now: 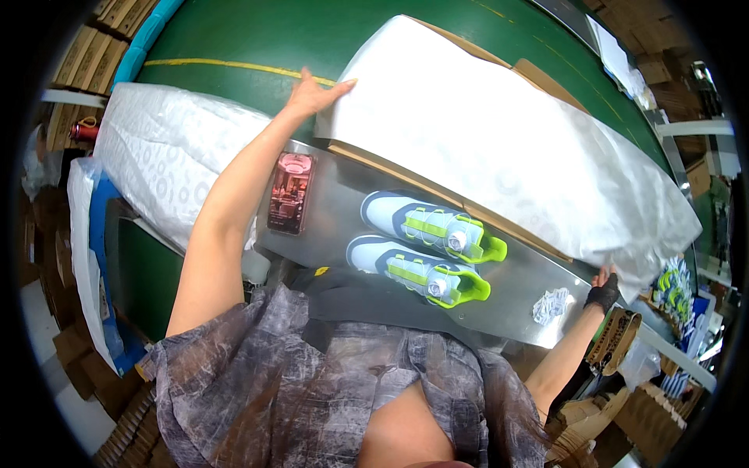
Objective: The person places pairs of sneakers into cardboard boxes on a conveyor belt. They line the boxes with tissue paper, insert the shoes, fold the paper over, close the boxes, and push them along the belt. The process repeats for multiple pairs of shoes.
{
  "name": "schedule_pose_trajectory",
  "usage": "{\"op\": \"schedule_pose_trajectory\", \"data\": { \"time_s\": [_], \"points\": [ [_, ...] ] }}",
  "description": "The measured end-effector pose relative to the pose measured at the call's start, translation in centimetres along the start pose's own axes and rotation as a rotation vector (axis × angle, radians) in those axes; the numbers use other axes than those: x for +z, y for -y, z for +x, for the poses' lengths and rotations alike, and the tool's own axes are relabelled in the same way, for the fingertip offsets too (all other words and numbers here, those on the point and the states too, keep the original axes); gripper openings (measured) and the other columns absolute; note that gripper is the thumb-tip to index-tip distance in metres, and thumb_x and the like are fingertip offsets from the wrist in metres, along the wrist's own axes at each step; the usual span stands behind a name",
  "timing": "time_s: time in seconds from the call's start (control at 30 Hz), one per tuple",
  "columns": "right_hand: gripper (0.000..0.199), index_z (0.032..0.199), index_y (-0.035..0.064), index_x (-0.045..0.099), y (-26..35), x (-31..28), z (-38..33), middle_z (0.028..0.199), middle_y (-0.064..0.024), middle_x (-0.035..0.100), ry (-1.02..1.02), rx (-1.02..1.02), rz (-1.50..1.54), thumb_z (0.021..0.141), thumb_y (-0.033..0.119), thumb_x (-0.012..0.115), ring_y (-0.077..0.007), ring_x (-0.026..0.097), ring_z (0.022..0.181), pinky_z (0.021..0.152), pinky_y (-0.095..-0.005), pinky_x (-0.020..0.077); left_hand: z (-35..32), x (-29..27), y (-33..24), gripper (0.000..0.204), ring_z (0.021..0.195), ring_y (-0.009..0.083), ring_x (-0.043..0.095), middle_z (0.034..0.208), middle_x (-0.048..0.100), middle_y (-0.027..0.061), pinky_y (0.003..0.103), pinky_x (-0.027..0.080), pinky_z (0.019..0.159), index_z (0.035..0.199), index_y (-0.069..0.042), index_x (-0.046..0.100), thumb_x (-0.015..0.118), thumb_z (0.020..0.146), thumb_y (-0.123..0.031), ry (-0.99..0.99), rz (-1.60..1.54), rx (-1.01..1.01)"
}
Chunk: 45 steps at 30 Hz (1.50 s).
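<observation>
Diagonally, white paper [484, 117] covers a cardboard box [538, 78], long axis running upper-left to lower-right. The left hand [312, 97], fingers spread, touches its upper end; whether the right hand [602, 290] grips the lower is unclear.

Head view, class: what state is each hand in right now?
Left hand: open, spread at the left end of the white paper.
Right hand: at the paper's right end; open or closed, cannot tell.

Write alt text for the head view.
A person's left hand and gloved right hand at opposite ends of a white sheet over a cardboard box. Two pale-blue, lime-trimmed shoes lie on a metal table between a phone and crumpled paper.
</observation>
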State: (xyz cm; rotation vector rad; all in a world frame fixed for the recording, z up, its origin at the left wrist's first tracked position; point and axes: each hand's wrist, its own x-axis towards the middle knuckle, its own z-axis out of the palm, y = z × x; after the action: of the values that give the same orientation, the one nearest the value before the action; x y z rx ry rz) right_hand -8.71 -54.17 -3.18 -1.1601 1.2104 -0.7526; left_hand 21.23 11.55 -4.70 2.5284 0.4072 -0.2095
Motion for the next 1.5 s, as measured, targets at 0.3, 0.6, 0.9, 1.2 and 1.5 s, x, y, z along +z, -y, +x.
{"op": "schedule_pose_trajectory", "data": {
  "time_s": [0.3,0.6,0.9,1.2,1.5],
  "points": [
    [0.031,0.089,0.0064,0.056,-4.3,3.8,-26.3,0.093,-0.0101,0.054,1.227,-1.317,-0.968,0.061,0.011,0.065,-0.0279,0.052,0.088,0.077,-0.0358,0.0422,-1.3,2.5,0.2,0.056,0.095,0.0216,0.058,0.109,0.058,0.0118,0.036,0.047,0.083,0.116,-0.001,0.049,0.066,0.076,-0.037,0.839,-1.108,-0.354],
    [0.016,0.08,0.0095,0.056,-0.3,10.3,-33.6,0.074,-0.0033,0.058,1.373,-1.398,-1.154,0.068,0.019,0.062,-0.0165,0.057,0.079,0.091,-0.0566,0.0248,-3.3,5.1,-0.6,0.034,0.086,0.0212,0.06,0.097,0.06,0.0137,0.036,0.05,0.075,0.105,0.005,0.053,0.06,0.081,-0.019,0.485,-1.139,-0.143],
    [0.03,0.087,-0.004,0.06,-0.3,24.6,-28.0,0.076,-0.0055,0.062,0.933,-0.193,-0.298,0.076,0.025,0.062,-0.0138,0.055,0.066,0.059,-0.0291,0.0443,-4.2,-1.8,-3.5,0.025,0.067,0.0091,0.056,0.082,0.061,0.004,0.022,0.045,0.061,0.093,0.002,0.06,0.061,0.081,-0.019,0.16,-0.845,0.376],
    [0.032,0.107,0.0023,0.051,-7.7,30.2,-29.8,0.101,-0.0162,0.055,1.402,-0.904,-0.75,0.081,0.021,0.05,-0.0283,0.05,0.1,0.09,-0.0361,0.0357,-11.0,4.2,-12.9,0.052,0.092,0.0225,0.055,0.101,0.056,0.0185,0.035,0.042,0.082,0.105,0.005,0.05,0.068,0.073,-0.033,0.343,-0.757,0.795],
    [0.06,0.12,0.0084,0.047,-4.1,18.7,-18.2,0.129,-0.0164,0.04,0.779,-0.72,-1.446,0.075,0.046,0.056,-0.0258,0.036,0.122,0.096,-0.0603,0.0174,-20.6,6.0,-6.1,0.073,0.106,0.0348,0.045,0.109,0.049,0.0189,0.051,0.035,0.087,0.116,0.005,0.041,0.074,0.063,-0.032,0.311,0.107,1.195]
  ]
}}
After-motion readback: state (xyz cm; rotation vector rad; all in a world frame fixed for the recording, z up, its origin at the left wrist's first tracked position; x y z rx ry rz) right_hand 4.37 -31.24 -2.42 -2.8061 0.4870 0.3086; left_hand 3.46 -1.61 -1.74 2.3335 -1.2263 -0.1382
